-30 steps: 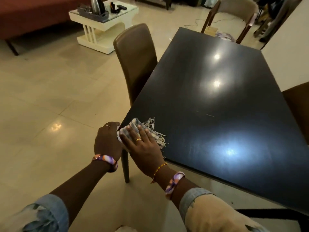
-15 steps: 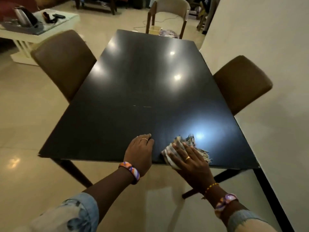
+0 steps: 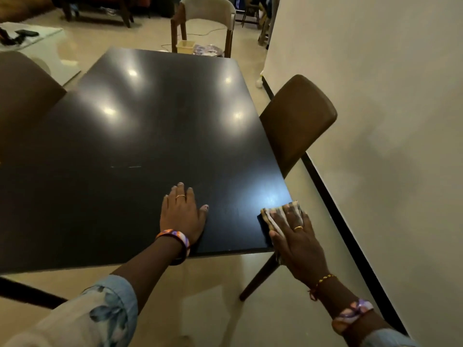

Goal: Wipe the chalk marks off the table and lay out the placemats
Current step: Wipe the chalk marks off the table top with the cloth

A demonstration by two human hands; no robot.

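Observation:
The dark glossy table [image 3: 150, 136] fills the middle of the view. A faint thin chalk line [image 3: 126, 167] shows on it, left of centre. My right hand [image 3: 294, 234] lies flat with straight fingers on a striped cloth [image 3: 275, 215], pressing it on the table's near right corner. My left hand [image 3: 183, 212] rests flat on the tabletop near the front edge, fingers spread, holding nothing. A patterned mat-like thing [image 3: 206, 50] lies on the far chair's seat; what it is I cannot tell.
A brown chair [image 3: 298, 121] stands at the table's right side, close to a pale wall [image 3: 375, 121]. Another brown chair [image 3: 22, 91] is on the left. A light chair [image 3: 208, 11] stands at the far end with a small box [image 3: 185, 46]. A white side table [image 3: 32, 43] is far left.
My right hand has slid the cloth along the front edge from the left corner to the right corner. My left hand has let go of the cloth and now rests flat on the table.

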